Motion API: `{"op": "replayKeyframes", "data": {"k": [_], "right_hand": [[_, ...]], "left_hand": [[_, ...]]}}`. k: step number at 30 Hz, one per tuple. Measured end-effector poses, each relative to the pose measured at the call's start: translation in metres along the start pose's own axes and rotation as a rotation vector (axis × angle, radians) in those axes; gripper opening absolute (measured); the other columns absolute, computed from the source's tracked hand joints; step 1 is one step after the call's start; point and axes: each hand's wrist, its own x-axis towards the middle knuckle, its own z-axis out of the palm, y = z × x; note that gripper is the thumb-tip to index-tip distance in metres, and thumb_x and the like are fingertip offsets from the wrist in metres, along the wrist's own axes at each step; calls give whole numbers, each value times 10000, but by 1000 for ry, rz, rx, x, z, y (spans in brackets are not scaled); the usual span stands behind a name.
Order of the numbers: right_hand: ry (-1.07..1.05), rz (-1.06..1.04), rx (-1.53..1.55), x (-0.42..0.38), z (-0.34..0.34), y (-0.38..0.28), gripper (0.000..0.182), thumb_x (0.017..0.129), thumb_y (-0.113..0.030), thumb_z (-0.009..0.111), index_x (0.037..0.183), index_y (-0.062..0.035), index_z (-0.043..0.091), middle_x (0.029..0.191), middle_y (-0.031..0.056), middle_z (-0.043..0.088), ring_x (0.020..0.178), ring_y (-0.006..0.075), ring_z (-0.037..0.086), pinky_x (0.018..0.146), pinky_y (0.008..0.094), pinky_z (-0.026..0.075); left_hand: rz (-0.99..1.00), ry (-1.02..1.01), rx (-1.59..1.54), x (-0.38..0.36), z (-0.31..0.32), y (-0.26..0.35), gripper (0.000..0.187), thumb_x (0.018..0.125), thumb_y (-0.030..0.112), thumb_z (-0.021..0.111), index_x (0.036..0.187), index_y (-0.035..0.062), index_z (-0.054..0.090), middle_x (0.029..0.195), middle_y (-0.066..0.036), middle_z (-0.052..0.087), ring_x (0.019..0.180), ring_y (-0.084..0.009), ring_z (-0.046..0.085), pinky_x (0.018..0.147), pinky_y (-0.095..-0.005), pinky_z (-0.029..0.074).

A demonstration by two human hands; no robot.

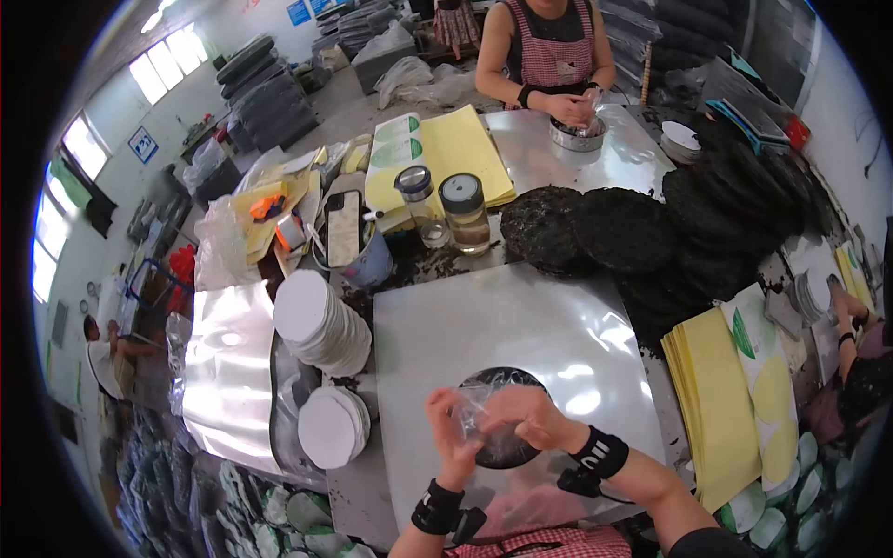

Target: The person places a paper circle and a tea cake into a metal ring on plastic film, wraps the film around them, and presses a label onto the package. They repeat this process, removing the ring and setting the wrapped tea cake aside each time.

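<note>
Evidently, the left hand and right hand pinch crinkled clear plastic film above the round black disc; left of that disc stand stacked round white papers.

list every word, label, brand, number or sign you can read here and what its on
No text reads clearly enough to quote.
Black band on the right wrist: white marks, too blurred to read.
Blue-and-white sign on the left wall: too small.
Blue signs at the top: too small.
Green-and-white sheets and printed sheet: green print, unreadable.
Apron patch on the person opposite: too small.
</note>
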Motion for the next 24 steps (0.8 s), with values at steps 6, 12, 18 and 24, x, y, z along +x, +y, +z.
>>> {"op": "replayKeyframes", "data": {"k": [6,12,18,24], "right_hand": [[311,746,-125,-15,17,-42,198,971,-152,552,889,-5,655,854,157,662,826,286,665,758,355,530],[-34,511,-595,-27,20,-24,102,861,-124,636,814,-34,633,847,147,646,843,369,629,742,460,512],[123,141,-352,-54,-15,-15,85,813,-84,678,805,-20,622,816,133,647,790,346,649,683,433,521],[451,577,-1528,-239,-273,-33,195,841,-30,672,1027,14,708,1085,180,701,1012,363,670,884,434,546]], "left_hand": [[197,-391,915,-18,26,-6,193,736,50,688,918,6,642,1068,-129,622,1076,-370,571,1009,-469,430],[166,-493,800,-12,12,19,482,773,126,712,1214,-6,570,1284,-208,538,1234,-391,490,1120,-518,335],[80,-785,1095,-8,16,8,816,872,375,695,1454,-105,383,1579,-277,291,1486,-435,234,1202,-546,169],[13,-824,1163,-7,19,14,874,886,437,669,1461,-138,349,1591,-288,262,1500,-432,207,1209,-541,136]]}}
